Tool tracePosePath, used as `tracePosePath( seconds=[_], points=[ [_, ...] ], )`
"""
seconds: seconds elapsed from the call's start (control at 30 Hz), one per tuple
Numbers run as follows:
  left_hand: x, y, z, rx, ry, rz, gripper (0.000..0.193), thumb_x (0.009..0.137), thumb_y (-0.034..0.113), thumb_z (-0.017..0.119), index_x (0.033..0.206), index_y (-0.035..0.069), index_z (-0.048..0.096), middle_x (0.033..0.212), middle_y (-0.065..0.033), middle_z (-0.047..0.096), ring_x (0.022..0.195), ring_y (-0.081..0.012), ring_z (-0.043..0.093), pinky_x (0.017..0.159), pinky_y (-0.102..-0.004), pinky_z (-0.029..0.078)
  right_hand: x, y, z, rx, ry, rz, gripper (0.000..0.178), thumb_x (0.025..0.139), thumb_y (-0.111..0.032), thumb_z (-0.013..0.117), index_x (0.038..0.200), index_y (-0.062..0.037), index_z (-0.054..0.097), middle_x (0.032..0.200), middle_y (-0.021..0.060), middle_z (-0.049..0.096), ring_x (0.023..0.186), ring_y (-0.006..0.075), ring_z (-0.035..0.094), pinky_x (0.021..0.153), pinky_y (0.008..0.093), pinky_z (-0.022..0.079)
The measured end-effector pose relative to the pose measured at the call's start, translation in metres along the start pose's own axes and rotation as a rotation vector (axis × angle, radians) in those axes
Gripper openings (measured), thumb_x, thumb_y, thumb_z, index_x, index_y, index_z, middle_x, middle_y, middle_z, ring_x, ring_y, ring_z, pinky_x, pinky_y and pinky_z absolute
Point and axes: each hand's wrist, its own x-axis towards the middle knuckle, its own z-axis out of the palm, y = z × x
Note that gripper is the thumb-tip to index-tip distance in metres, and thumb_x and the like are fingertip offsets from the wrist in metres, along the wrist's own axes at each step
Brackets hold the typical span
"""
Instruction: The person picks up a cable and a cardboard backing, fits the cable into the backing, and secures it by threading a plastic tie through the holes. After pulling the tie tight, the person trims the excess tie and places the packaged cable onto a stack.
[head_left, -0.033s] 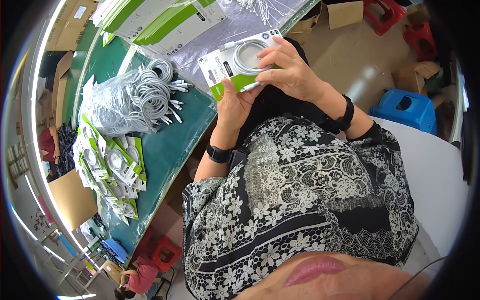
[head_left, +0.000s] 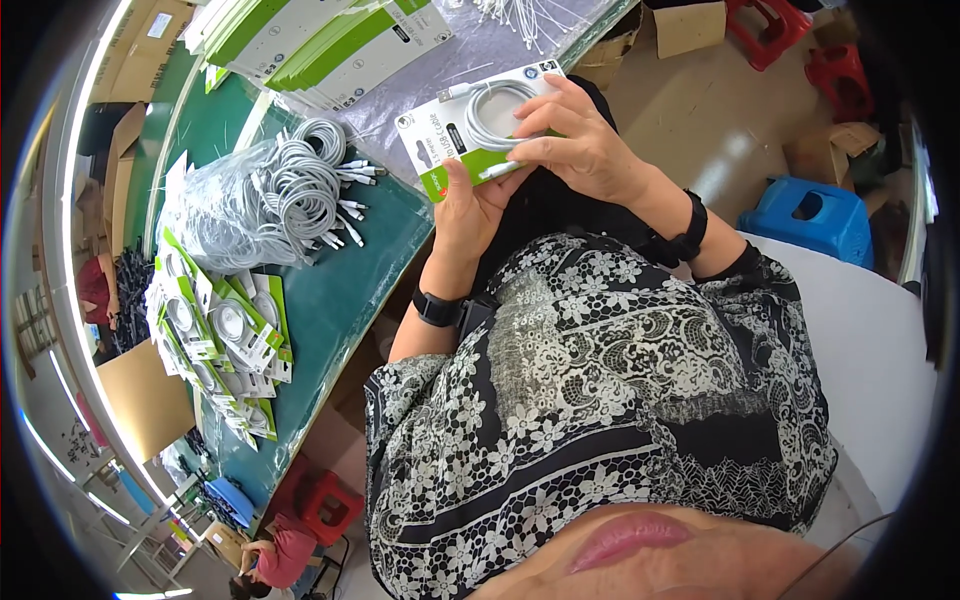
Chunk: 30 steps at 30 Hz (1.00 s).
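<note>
My left hand (head_left: pixel 470 208) grips the near left corner of a white and green packaging card (head_left: pixel 425 145), its thumb on the front. Lying on the card is a coiled light grey USB cable (head_left: pixel 482 118). One plug points to the upper left, and the other plug (head_left: pixel 495 171) rests by the green band near the thumb. My right hand (head_left: pixel 590 145) is bent over the card's right side, fingertips pinching the cable against it. Part of the coil is hidden behind those fingers.
Left on the green table (head_left: pixel 340 280) lie a plastic bag of grey cables (head_left: pixel 235 205) and a pile of carded cables (head_left: pixel 225 330). Flat cards (head_left: pixel 340 55) and white ties (head_left: pixel 520 20) sit at the back. A blue stool (head_left: pixel 815 220) stands right; another person (head_left: pixel 280 555) is lower left.
My right thumb and fingertips have shifted slightly at the cable's lower plug, which now lies a little closer to the card. My left hand keeps its place.
</note>
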Motion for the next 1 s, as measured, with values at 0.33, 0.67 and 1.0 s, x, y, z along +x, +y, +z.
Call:
tracePosePath(
  seconds=[0.33,0.67,1.0],
  points=[
    [-0.003,-0.004,-0.006,0.039,0.023,0.12,0.05,0.097,0.03,0.046,0.135,0.002,0.031,0.13,-0.0145,0.047,0.117,-0.0295,0.052,0.099,-0.0491,0.045,0.012,-0.005,-0.002,-0.038,-0.052,0.074,0.023,0.07,-0.003,0.071,0.087,-0.0142,0.063,0.088,-0.0044,0.062,0.097,0.0166,0.057,0.107,0.0441,0.029],
    [-0.001,0.001,0.004,0.043,0.198,0.12,0.042,0.094,0.011,0.049,0.132,0.001,0.036,0.126,-0.0129,0.051,0.112,-0.0256,0.055,0.096,-0.0459,0.048,0.024,-0.006,-0.007,-0.041,-0.068,0.085,0.02,0.07,-0.004,0.071,0.086,-0.0141,0.063,0.088,-0.0057,0.062,0.099,0.0152,0.055,0.108,0.0442,0.027],
    [0.001,-0.001,0.014,0.1,0.182,0.119,0.038,0.092,0.003,0.052,0.128,0.0,0.041,0.119,-0.0123,0.055,0.105,-0.0238,0.059,0.093,-0.0428,0.051,0.024,-0.006,-0.01,-0.231,-0.109,-0.109,0.016,0.073,-0.005,0.066,0.086,-0.012,0.063,0.085,-0.0025,0.06,0.093,0.0172,0.056,0.107,0.0452,0.03]
  ],
)
